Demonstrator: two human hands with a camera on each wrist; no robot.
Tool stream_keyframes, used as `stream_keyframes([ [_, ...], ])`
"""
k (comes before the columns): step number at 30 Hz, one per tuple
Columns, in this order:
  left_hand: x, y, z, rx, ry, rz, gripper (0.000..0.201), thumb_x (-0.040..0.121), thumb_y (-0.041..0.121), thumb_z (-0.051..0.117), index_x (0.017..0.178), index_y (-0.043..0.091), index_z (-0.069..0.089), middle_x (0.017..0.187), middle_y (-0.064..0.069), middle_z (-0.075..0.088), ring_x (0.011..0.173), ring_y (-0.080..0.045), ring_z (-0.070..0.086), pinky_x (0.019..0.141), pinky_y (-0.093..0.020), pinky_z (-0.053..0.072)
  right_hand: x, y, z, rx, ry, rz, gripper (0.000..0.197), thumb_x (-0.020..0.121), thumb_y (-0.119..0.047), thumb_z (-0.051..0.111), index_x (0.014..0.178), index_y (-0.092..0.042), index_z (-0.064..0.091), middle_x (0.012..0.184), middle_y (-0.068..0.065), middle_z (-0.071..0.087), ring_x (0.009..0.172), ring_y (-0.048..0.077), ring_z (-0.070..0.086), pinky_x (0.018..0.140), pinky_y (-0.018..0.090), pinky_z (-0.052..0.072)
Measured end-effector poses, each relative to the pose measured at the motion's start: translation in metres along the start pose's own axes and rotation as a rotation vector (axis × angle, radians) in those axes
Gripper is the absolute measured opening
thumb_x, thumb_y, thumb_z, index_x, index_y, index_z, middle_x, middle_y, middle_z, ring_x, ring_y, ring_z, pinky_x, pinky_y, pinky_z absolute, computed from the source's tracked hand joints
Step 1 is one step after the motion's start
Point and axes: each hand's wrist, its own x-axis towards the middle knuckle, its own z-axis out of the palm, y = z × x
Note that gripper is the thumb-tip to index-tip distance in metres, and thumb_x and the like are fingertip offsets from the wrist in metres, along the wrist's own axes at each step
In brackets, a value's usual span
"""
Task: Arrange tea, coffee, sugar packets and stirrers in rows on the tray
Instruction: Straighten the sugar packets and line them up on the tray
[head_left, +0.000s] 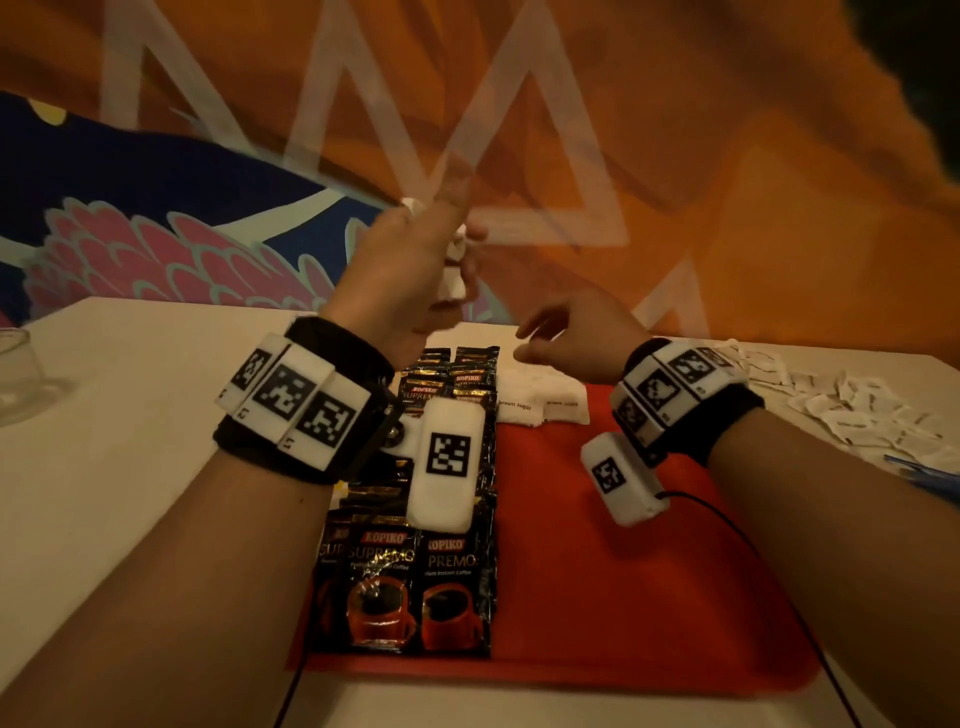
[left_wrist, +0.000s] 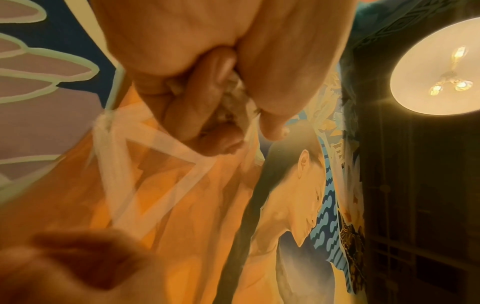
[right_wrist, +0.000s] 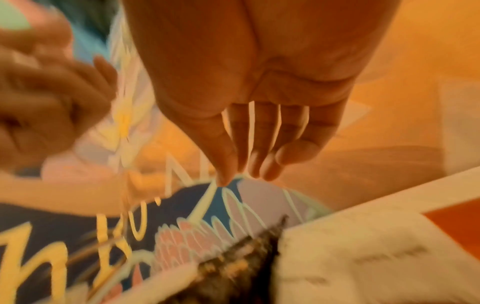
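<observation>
Fingers (left_wrist: 192, 115) of the left hand (head_left: 410, 260) curl around a small bundle of white paper packets (head_left: 451, 283), raised above the 12 o'clock end of the flat red plastic tray (head_left: 623, 571); probably sugar, but the view is blurred. Right hand (head_left: 576, 332) hovers over the white brown-sugar sachets (head_left: 540, 400) on the tray, its fingers (right_wrist: 262, 144) loose and slightly spread, holding nothing. Black Kopiko coffee sachets (head_left: 410, 587) lie in overlapping rows along the tray's 9 o'clock side. More white packets (head_left: 841, 410) are scattered on the pale surface (head_left: 130, 467) at 3 o'clock.

Bare forearms, black wristbands (head_left: 306, 410) — white tag-marked blocks, thin black cable (head_left: 727, 525)
</observation>
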Motion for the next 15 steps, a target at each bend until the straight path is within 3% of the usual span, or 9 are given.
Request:
stream_keyframes([
  [3,-0.001,-0.004,0.001,-0.028,-0.187,-0.112,0.056,0.096,0.068,0.033,0.091,0.016,0.054,0.059,0.001,0.051,0.042,-0.009,0.043,0.032,-0.015,0.023,-0.021,-0.019,-0.016,0.228,0.143,-0.124,0.010,0.086,-0.027,0.075,0.094,-0.023,0.071,0.090,-0.005,0.072,0.078,0.008,0.066,0.065,0.022,0.051],
  [5,-0.001,-0.007,0.002,-0.047,-0.256,-0.164,0.061,0.092,0.074,0.029,0.092,0.017,0.052,0.058,-0.001,0.051,0.041,-0.010,0.042,0.032,-0.014,0.023,-0.036,-0.030,-0.023,0.417,0.238,-0.206,0.004,0.087,-0.020,0.073,0.090,-0.019,0.071,0.086,0.001,0.073,0.073,0.010,0.067,0.059,0.019,0.049],
  [8,-0.001,-0.010,0.006,-0.066,-0.319,-0.227,0.065,0.090,0.077,0.025,0.090,0.016,0.047,0.056,-0.004,0.050,0.036,-0.010,0.040,0.031,-0.012,0.023,-0.054,-0.039,-0.027,0.633,0.298,-0.256,0.002,0.089,-0.018,0.071,0.087,-0.019,0.070,0.081,0.006,0.072,0.068,0.013,0.065,0.055,0.026,0.049],
  [11,-0.001,-0.014,0.009,-0.052,-0.367,-0.244,0.068,0.090,0.078,0.021,0.086,0.015,0.046,0.056,-0.006,0.048,0.036,-0.011,0.039,0.032,-0.012,0.020,-0.060,-0.039,-0.026,0.661,0.218,-0.213,0.008,0.088,-0.025,0.071,0.092,-0.019,0.072,0.089,0.006,0.073,0.077,0.020,0.067,0.057,0.028,0.047],
  [15,-0.001,-0.020,0.012,-0.014,-0.439,-0.234,0.074,0.088,0.079,0.019,0.074,0.017,0.057,0.058,-0.005,0.049,0.039,-0.011,0.040,0.042,-0.024,0.010,-0.059,-0.037,-0.023,0.602,0.095,-0.184,0.025,0.084,-0.024,0.076,0.105,-0.012,0.072,0.094,0.005,0.074,0.080,0.012,0.066,0.061,0.017,0.044],
])
